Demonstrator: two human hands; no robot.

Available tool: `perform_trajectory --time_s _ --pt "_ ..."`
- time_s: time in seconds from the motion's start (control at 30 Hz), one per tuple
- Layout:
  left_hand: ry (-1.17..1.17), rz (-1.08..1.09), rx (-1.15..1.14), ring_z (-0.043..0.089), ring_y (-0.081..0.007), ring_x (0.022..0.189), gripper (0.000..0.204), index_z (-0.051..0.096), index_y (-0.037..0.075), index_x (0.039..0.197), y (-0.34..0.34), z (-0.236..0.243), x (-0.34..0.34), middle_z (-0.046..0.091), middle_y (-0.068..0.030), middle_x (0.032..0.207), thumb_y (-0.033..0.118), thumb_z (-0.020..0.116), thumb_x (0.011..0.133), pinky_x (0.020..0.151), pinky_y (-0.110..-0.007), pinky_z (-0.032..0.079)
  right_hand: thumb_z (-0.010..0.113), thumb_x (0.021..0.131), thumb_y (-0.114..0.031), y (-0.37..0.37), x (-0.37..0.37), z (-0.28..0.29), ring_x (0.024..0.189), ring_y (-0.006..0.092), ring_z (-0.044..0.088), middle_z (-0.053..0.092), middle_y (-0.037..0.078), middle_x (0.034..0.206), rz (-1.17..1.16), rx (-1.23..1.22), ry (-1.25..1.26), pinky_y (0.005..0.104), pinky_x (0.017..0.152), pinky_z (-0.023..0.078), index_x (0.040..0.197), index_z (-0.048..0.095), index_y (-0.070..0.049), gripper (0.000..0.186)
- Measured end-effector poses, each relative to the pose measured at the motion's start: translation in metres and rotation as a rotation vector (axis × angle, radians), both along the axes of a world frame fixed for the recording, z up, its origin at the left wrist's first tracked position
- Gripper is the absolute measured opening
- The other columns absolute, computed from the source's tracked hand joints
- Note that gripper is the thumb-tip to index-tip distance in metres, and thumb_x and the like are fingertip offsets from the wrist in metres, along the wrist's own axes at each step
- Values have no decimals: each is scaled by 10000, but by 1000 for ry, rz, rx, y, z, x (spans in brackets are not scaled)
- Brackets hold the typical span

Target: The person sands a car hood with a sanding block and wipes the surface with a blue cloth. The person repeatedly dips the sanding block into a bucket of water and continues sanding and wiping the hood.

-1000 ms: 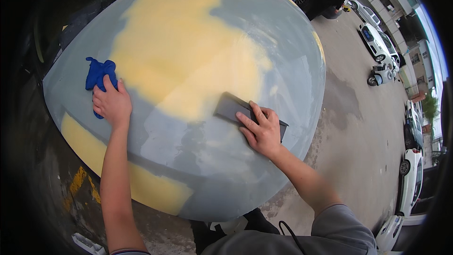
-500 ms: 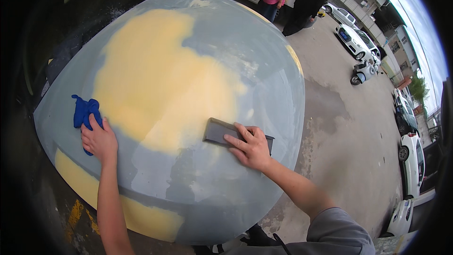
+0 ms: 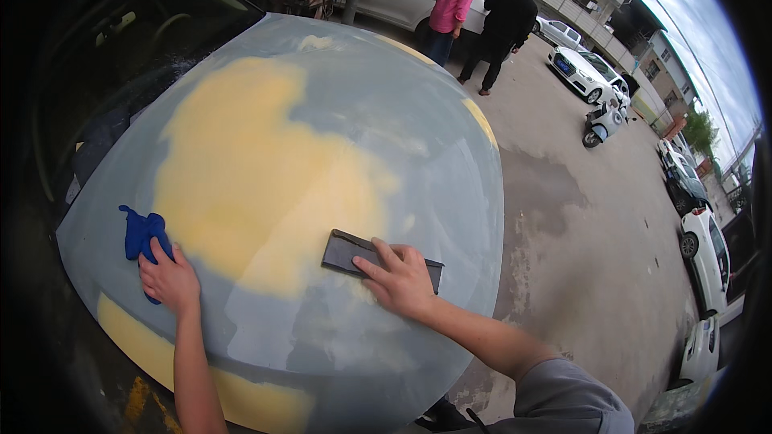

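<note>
In front of me is a car hood [image 3: 438, 185] in dull grey, with a large pale yellow patch [image 3: 265, 169] across its middle. My right hand [image 3: 402, 283] grips a long dark grey sanding block [image 3: 342, 254], which lies flat on the hood at the patch's lower right edge. Its fingers stretch over the top of the block, and the thumb side is partly hidden. On the left, my left hand [image 3: 170, 277] is closed on a crumpled blue cloth [image 3: 140, 231] resting on the grey surface. Part of the cloth is under the palm.
The windshield [image 3: 153, 24] borders the hood at upper left. Beyond the hood's far edge two people stand, one in a pink top [image 3: 452, 6], one in black [image 3: 508, 20]. A scooter [image 3: 605, 120] and several parked cars line the concrete yard [image 3: 595, 249] on the right.
My view has tilted up, so the hood and both hands sit lower in the picture. Both hands keep their holds, and the block stays near the same patch edge.
</note>
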State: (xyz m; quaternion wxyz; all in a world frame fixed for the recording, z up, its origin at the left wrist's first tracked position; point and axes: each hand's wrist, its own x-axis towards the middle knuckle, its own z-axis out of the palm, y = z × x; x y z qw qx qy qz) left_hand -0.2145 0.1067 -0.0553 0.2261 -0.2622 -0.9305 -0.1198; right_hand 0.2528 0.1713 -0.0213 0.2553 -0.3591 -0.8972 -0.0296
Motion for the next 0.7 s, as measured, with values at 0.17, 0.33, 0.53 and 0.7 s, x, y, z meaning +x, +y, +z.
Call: perform_trajectory --time_s 0.17,0.33,0.53,0.7 --pt "-71 -78 31 487 -450 1497 539 523 226 1637 32 6 40 494 -250 1638 462 571 1155 1243 -596 363 763 998 -313 214 -36 35 1039 373 640 682 100 1423 -236 124 -26 508 907 543 1447 746 -262 452" --pt "-67 -70 10 488 -451 1495 534 528 231 1634 20 -1 32 493 -252 1640 460 576 1154 1239 -595 369 712 1051 -371 163 -50 9 1062 371 629 644 118 1519 -260 145 -81 509 943 541 1537 672 -291 494" --pt "31 -28 11 503 -450 1482 533 533 231 1628 0 4 -3 503 -254 1632 466 579 1151 1231 -589 382 755 1035 -372 24 -39 9 1323 378 562 472 156 1714 -91 -64 -212 537 1122 456 1619 589 -373 607" --pt "-19 -101 47 533 -451 1457 539 535 242 1629 34 -2 40 525 -250 1610 483 580 1148 1215 -595 401 581 1124 -423 234 -56 47 1420 333 557 482 128 1717 -345 -56 -202 514 1125 476 1664 522 -327 552"
